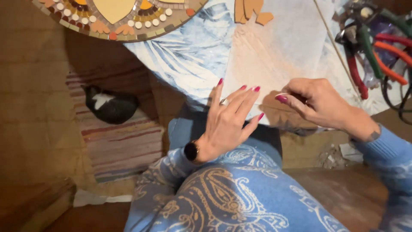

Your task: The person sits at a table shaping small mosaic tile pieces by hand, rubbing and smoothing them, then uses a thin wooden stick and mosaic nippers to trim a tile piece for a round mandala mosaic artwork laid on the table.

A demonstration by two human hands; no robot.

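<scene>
L hand (225, 124) hovers flat over the near edge of the table (296, 43), fingers straight and spread apart, holding nothing; ring on one finger, dark watch at the wrist. R hand (317, 103) sits just beside it at the same edge, fingers curled together w/ thumb pressed to index as if pinching sth small; can't tell what, if anything, is in the pinch. Table is covered w/ a blue-white leaf-print cloth (193, 56). Round mosaic (116, 17) lies at the far left edge, tan tile pieces (251, 10) at the far edge, coloured-handle pliers (373, 51) toward the right edge. Below on the floor: black-white cat (109, 105) on a striped rug (120, 146).
</scene>
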